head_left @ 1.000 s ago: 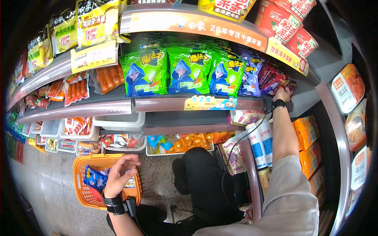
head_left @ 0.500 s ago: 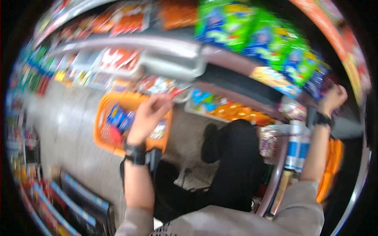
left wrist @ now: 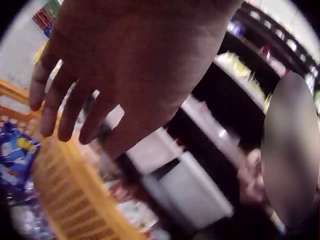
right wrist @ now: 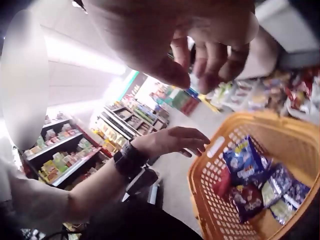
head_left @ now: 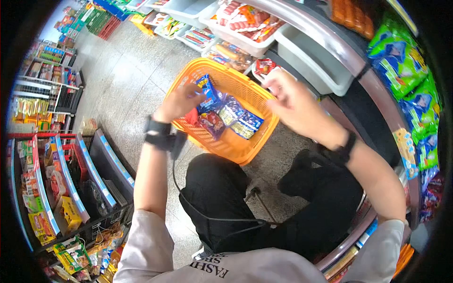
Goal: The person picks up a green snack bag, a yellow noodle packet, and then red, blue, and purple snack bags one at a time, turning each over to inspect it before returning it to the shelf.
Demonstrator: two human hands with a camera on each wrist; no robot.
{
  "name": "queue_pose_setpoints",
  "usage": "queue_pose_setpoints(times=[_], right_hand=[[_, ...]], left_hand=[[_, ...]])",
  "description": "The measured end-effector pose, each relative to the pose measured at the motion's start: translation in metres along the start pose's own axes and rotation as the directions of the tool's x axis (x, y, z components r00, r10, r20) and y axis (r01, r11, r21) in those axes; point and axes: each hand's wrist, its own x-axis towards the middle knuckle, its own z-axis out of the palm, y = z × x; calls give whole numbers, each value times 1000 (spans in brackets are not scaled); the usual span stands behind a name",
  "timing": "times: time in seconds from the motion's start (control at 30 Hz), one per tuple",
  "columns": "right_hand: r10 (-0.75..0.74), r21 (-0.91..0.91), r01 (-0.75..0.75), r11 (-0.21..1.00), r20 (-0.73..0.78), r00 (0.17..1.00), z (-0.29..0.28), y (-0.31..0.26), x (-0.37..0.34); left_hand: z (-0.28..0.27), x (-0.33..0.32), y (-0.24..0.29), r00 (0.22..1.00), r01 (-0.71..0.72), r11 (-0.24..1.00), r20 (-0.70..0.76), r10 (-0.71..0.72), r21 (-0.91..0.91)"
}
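An orange basket [head_left: 226,75] stands on the floor, holding a blue packet [head_left: 207,94], a dark purple packet [head_left: 212,123] and several blue-and-silver packets [head_left: 240,118]. My left hand [head_left: 181,101] hovers by the basket's left rim, and in the left wrist view the fingers of this hand [left wrist: 125,60] are spread and hold nothing. Over the right side of the basket is my right hand [head_left: 302,108], somewhat blurred. The right wrist view shows its fingers loosely bent with nothing between them [right wrist: 200,45]; the same packets [right wrist: 245,200] lie below.
Shelves with green snack bags [head_left: 398,61] curve along the right. White bins [head_left: 314,59] of packaged food stand beyond the basket. A low rack [head_left: 71,179] of packets is at the left. My bent knees [head_left: 212,179] are close below the basket.
The head view has turned toward the basket and floor. My right hand has left the dark red packets on the shelf and come over to the basket; my left hand stays near it.
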Motion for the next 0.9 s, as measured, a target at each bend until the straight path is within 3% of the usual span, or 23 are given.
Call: queue_pose_setpoints(times=[0.03, 0.07, 0.1, 0.13, 0.17, 0.2, 0.23, 0.27, 0.3, 0.33, 0.37, 0.43, 0.47, 0.5, 0.57, 0.6, 0.7, 0.8, 0.83, 0.9], right_hand=[[-82, 22, 82, 996, -8, 997, 27, 20, 16], [36, 150, -42, 988, 45, 998, 51, 32, 30], [20, 201, -31, 979, 56, 998, 80, 57, 41], [42, 169, -50, 984, 52, 998, 104, 73, 49], [105, 103, -115, 988, 103, 989, 120, 82, 54], [171, 135, -194, 972, 162, 972, 139, 97, 56], [233, 161, -271, 949, 222, 947, 157, 112, 56], [231, 162, -271, 949, 229, 945, 172, 124, 54], [322, 156, -369, 916, 259, 911, 185, 134, 50], [412, 146, -465, 873, 290, 864, 195, 140, 44], [415, 146, -472, 869, 303, 858, 201, 144, 36], [374, 252, -469, 847, 344, 861, 199, 151, 22], [366, 248, -469, 848, 367, 855, 195, 153, 19], [364, 245, -466, 850, 366, 856, 191, 155, 16], [521, 347, -632, 693, 365, 772, 180, 153, 14], [552, 365, -667, 649, 378, 743, 173, 153, 14], [527, 337, -628, 701, 349, 775, 158, 151, 17], [543, 372, -650, 663, 359, 759, 144, 144, 18], [558, 371, -660, 653, 353, 751, 139, 140, 19], [538, 388, -647, 657, 360, 762, 135, 148, 20]], left_hand=[[25, 10, -16, 1000, 0, 998, -9, 1, 59], [49, 6, -18, 998, -2, 986, -65, 13, 169], [75, 2, -21, 999, 47, 941, -18, -43, 337], [115, 17, -67, 988, -94, 941, 145, 49, 325], [116, 8, -42, 978, -24, 950, 203, -42, 312], [139, 18, -58, 942, -87, 938, 333, -31, 335], [178, 30, -93, 943, -81, 939, 331, -36, 333], [223, 40, -133, 910, -82, 875, 395, -130, 477], [248, 42, -154, 866, -99, 789, 443, -232, 607], [200, 26, -95, 861, 51, 870, 420, -287, 490], [216, 30, -104, 855, 58, 872, 427, -295, 485], [241, 47, -124, 752, 196, 818, 453, -479, 540], [242, 53, -125, 692, 141, 824, 541, -478, 548], [241, 56, -129, 695, 142, 825, 538, -476, 547], [237, 58, -140, 725, -95, 820, 604, -332, 564], [236, 59, -145, 632, 98, 855, 632, -449, 510], [228, 61, -131, 615, 31, 851, 662, -429, 524], [218, 62, -119, 585, -62, 839, 701, -408, 540], [207, 60, -110, 589, -63, 838, 698, -408, 542], [178, 49, -92, 809, 80, 938, 528, -259, 338]])
